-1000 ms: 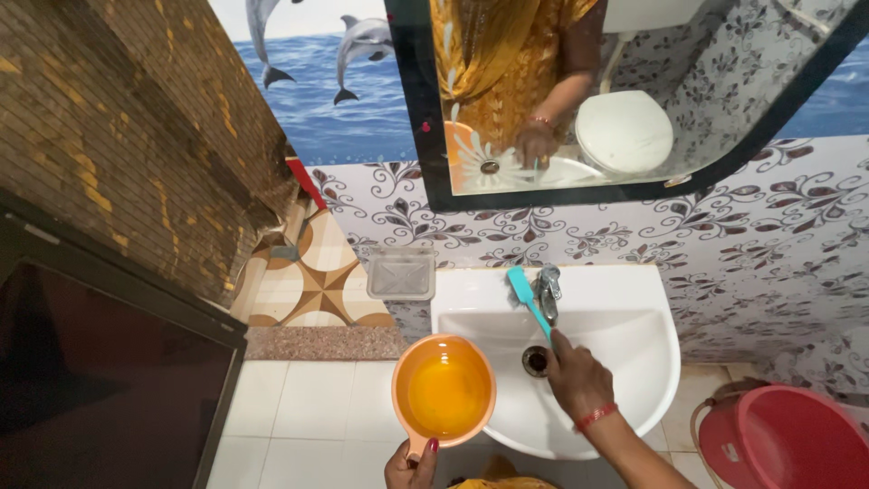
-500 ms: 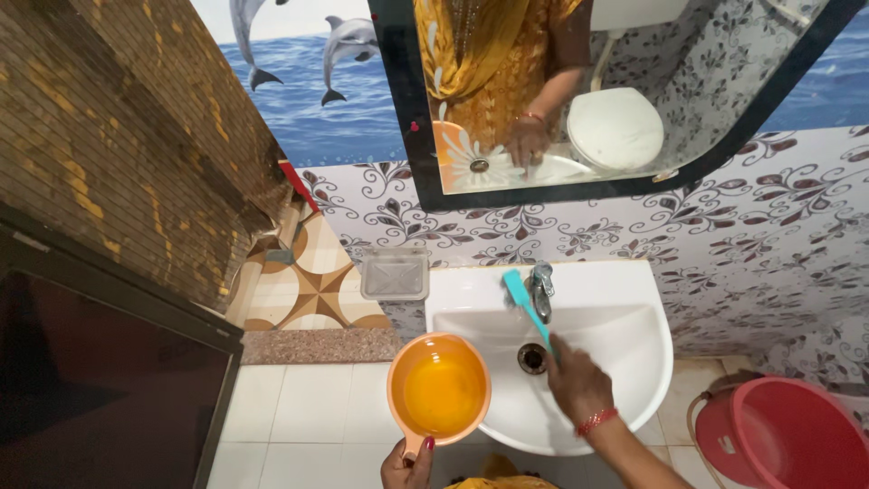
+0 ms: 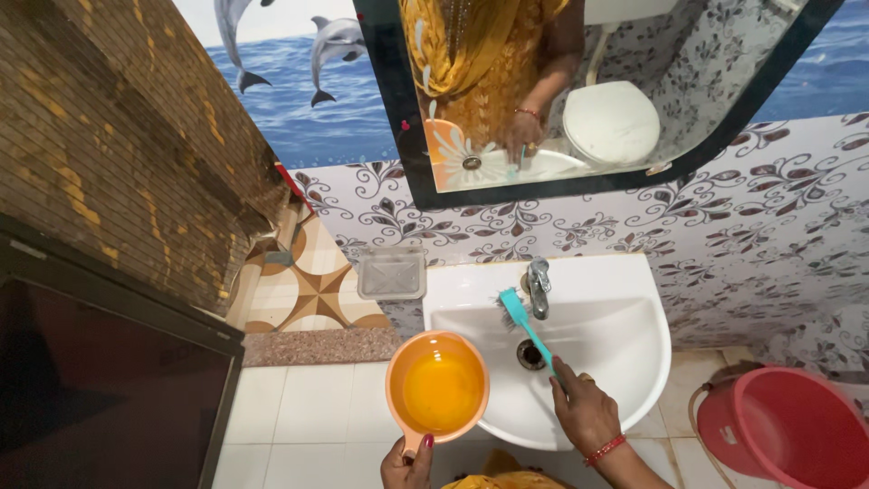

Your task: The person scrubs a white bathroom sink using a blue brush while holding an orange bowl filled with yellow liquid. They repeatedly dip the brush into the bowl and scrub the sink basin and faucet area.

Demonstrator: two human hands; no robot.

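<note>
My right hand (image 3: 587, 414) grips the handle of a teal brush (image 3: 522, 322). Its bristled head rests on the back inner wall of the white wash basin (image 3: 625, 317), just left of the metal tap (image 3: 539, 286). The drain hole (image 3: 530, 355) lies under the brush handle. Left of the basin, my left hand (image 3: 407, 465) holds an orange plastic mug (image 3: 438, 388) by its handle, level, with liquid in it.
A clear soap dish (image 3: 392, 273) hangs on the patterned wall left of the basin. Above the basin is a black-framed mirror (image 3: 579, 91). A red bucket (image 3: 780, 428) stands on the floor at lower right. A brown tiled wall and dark door are on the left.
The brush head has moved down from the basin's back ledge onto the inner wall beside the tap. My right hand has drawn back toward me. The mug stays still.
</note>
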